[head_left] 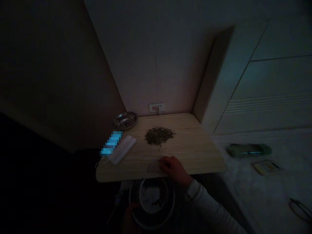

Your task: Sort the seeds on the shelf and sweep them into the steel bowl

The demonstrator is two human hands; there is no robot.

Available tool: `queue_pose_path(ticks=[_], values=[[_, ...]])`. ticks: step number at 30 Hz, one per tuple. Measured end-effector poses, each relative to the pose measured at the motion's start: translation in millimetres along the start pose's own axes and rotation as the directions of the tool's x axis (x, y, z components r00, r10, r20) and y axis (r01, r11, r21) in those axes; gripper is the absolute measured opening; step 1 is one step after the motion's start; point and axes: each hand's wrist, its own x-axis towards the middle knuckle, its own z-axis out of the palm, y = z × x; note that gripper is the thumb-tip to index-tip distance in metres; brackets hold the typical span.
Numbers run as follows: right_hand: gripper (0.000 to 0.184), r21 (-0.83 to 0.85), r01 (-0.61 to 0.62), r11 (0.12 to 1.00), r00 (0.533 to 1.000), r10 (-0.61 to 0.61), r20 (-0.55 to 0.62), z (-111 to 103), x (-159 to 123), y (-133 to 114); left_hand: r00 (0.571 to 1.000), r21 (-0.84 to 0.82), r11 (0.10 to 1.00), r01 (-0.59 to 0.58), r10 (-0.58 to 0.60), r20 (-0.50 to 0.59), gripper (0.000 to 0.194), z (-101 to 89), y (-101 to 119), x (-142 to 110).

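Note:
In a dim room my right hand (173, 168) rests near the front edge of a small wooden table (195, 149), its fingers curled on a thin pale flat piece (153, 166) that I cannot name. A pile of small dark seeds (159, 135) lies in the middle of the table, beyond that hand. Below the table edge my left hand (130, 217) holds a round bowl (152, 200) by its near rim. The bowl has a little dark material inside.
A metal dish (125, 120) sits at the table's back left, near a wall socket (156, 107). A white power bank (123, 149) and a blurred lit screen (111, 143) lie at the left. On the bed at the right lie a green case (248, 150) and scissors (301, 208).

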Motion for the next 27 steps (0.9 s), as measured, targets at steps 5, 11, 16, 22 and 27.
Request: queue_pose_path(ticks=[5, 11, 16, 22, 27], values=[[0.022, 0.054, 0.023, 0.998, 1.0, -0.023, 0.0, 0, 0, -6, 0.998, 0.095, 0.995, 0.036, -0.031, -0.056, 0.022, -6.5, 7, 2], [0.021, 0.044, 0.097, 0.994, 0.994, -0.099, 0.041, 19, 5, -18, 0.994, 0.073, 0.996, -0.042, 0.049, -0.1, 0.022, -4.4, 14, -10], [0.02, 0.026, 0.181, 0.983, 0.98, -0.183, 0.076, 26, -1, -23, 0.993, 0.075, 0.997, -0.006, 0.015, -0.114, 0.011, -4.8, 17, -16], [0.021, 0.18, 0.044, 0.983, 0.999, -0.04, -0.028, 10, -6, -8, 0.993, 0.071, 0.997, -0.02, 0.028, -0.116, 0.011, -10.4, 14, -11], [0.023, 0.267, -0.091, 0.959, 0.947, 0.167, -0.275, -25, 9, 27, 0.993, 0.063, 0.997, -0.034, 0.041, -0.112, 0.01, -15.0, 9, -4]])
